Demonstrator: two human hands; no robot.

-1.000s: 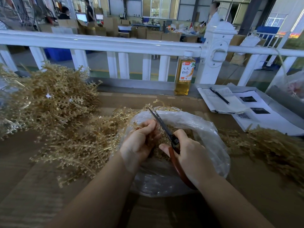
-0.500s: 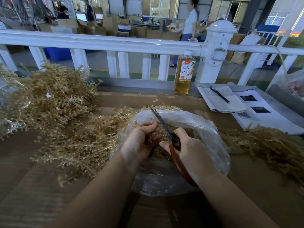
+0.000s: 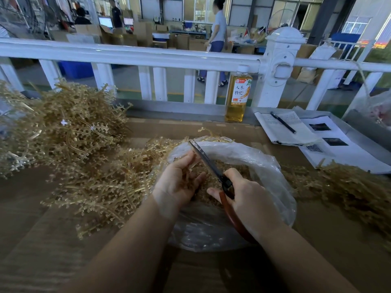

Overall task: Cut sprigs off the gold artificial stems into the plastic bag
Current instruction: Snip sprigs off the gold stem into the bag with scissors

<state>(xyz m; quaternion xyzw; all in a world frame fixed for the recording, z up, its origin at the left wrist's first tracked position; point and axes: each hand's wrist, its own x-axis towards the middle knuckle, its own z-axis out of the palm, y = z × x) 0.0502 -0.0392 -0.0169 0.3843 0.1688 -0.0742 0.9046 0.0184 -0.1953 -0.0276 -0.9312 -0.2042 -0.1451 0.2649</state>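
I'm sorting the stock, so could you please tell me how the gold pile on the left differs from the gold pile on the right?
The left pile is tall and bushy, with long whole stems; the right pile lies low and flat. The left pile reaches the white fence; the right pile sits beside the papers. Both are gold and rest on the brown table.

A single wide-angle camera worn on the person's head looks forward and down over a brown worktable (image 3: 53, 246), close above both forearms. The left hand (image 3: 177, 182) and right hand (image 3: 251, 199) sit low and centre in the frame, over the plastic bag (image 3: 273, 166). The lens bends a white railing (image 3: 131, 57) across the upper frame; beyond it a factory floor recedes. No second view shares the scene.
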